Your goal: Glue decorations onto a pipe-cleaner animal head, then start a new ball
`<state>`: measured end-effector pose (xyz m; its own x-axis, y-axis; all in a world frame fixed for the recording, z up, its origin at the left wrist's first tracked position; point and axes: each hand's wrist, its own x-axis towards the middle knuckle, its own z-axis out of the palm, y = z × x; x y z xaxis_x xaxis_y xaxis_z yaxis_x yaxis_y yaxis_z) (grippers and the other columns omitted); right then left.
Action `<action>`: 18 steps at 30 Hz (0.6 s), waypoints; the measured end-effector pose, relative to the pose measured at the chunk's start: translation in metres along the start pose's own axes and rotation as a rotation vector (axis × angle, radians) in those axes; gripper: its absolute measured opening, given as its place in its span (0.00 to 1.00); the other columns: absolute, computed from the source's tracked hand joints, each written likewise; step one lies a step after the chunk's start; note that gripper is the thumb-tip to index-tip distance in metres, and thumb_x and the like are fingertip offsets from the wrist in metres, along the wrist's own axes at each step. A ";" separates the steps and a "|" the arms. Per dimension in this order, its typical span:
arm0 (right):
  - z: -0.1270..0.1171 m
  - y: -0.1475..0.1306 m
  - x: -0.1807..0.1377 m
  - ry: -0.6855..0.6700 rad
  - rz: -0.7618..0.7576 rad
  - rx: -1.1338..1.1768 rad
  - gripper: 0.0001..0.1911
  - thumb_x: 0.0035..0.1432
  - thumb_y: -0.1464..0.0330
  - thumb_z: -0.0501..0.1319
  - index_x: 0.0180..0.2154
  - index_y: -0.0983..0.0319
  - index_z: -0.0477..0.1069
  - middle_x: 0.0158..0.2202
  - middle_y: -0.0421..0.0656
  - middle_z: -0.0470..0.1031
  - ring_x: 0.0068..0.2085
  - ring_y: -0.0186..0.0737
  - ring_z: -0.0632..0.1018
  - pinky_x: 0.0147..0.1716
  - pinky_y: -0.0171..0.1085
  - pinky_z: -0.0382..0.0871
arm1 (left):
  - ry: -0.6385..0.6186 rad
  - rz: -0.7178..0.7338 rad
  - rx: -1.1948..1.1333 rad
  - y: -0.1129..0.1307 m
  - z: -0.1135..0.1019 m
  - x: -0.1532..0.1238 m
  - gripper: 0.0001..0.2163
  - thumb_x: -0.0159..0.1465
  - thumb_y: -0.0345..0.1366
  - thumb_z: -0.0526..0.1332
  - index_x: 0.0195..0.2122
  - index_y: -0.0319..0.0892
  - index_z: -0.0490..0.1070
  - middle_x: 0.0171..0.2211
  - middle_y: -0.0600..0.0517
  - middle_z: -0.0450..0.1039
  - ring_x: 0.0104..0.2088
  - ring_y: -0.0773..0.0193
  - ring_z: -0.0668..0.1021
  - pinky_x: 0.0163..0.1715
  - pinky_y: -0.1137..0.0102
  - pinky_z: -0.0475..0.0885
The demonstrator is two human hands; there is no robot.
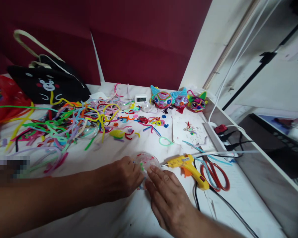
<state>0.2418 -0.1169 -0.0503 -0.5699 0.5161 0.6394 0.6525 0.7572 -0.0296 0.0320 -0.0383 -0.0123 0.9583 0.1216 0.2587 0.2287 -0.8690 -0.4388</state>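
Observation:
A clear plastic dome (149, 159) with small red, green and blue bits on it lies on the white table in front of me. My left hand (125, 177) is closed at its left side, fingers pinched together; what is between them is hidden. Over the dome's near right side curl the fingers of my right hand (167, 195), holding it; the thumb is out of sight. Just right of the dome, a yellow glue gun (186, 163) lies with its nozzle pointing at it. Scissors with red handles (217, 177) lie beyond the glue gun.
Tangled pipe cleaners (72, 122) cover the left of the table, before a black bag (49, 82). Decorated animal heads (162, 99) and a small digital timer (141, 99) stand at the back. A power strip (216, 137) with cables runs along the right edge.

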 end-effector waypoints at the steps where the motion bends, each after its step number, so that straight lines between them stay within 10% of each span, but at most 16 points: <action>1: 0.000 0.000 0.000 0.004 -0.002 0.001 0.16 0.63 0.77 0.54 0.50 0.72 0.75 0.54 0.55 0.79 0.61 0.56 0.73 0.55 0.51 0.68 | -0.008 0.000 -0.010 0.000 0.000 0.000 0.11 0.67 0.26 0.51 0.28 0.42 0.63 0.21 0.53 0.64 0.20 0.62 0.64 0.24 0.62 0.51; 18: -0.002 -0.003 0.003 0.010 0.013 -0.024 0.17 0.64 0.76 0.53 0.51 0.74 0.74 0.52 0.55 0.80 0.58 0.56 0.75 0.54 0.50 0.69 | -0.020 -0.216 -0.008 0.016 0.002 0.000 0.07 0.61 0.25 0.55 0.28 0.44 0.61 0.20 0.53 0.64 0.19 0.60 0.67 0.21 0.64 0.56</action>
<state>0.2390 -0.1178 -0.0468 -0.5559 0.5220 0.6469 0.6718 0.7405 -0.0202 0.0365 -0.0515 -0.0209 0.8905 0.3145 0.3288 0.4276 -0.8254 -0.3686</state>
